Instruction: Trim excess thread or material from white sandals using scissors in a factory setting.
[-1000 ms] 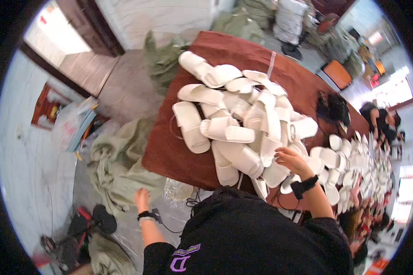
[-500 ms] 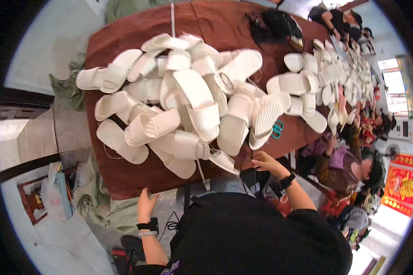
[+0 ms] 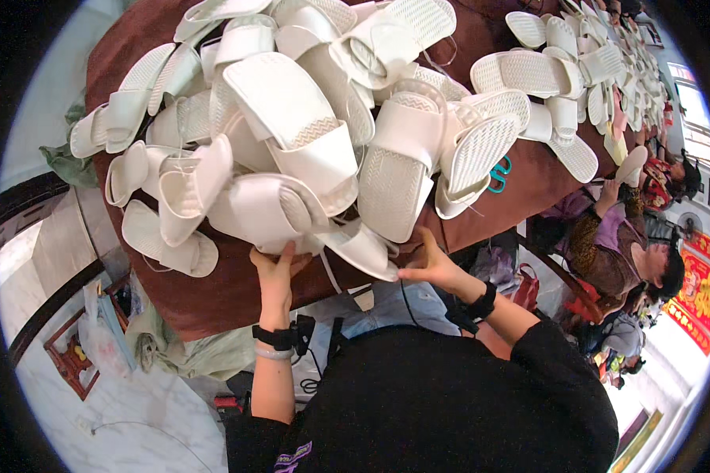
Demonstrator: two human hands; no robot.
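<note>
From where I stand, the person's two hands are nearest, at the front edge of the brown-covered desk (image 3: 481,230). The left hand (image 3: 274,274) has its fingers and thumb spread under the lower end of a slipper (image 3: 264,206); the right hand (image 3: 440,266) is half open, its thumb at the toe of another slipper (image 3: 361,251). Neither shows a firm grip, and both slippers rest in the heap. Behind them the white heap (image 3: 304,102) lies jumbled, neither paired nor stacked, so I'd judge little of it is dealt with and most is left. Teal scissors (image 3: 499,174) lie beside it. Farther right spreads a second heap (image 3: 599,63), just as loose, where a co-worker (image 3: 631,252) seems to hold up one slipper (image 3: 631,166).
</note>
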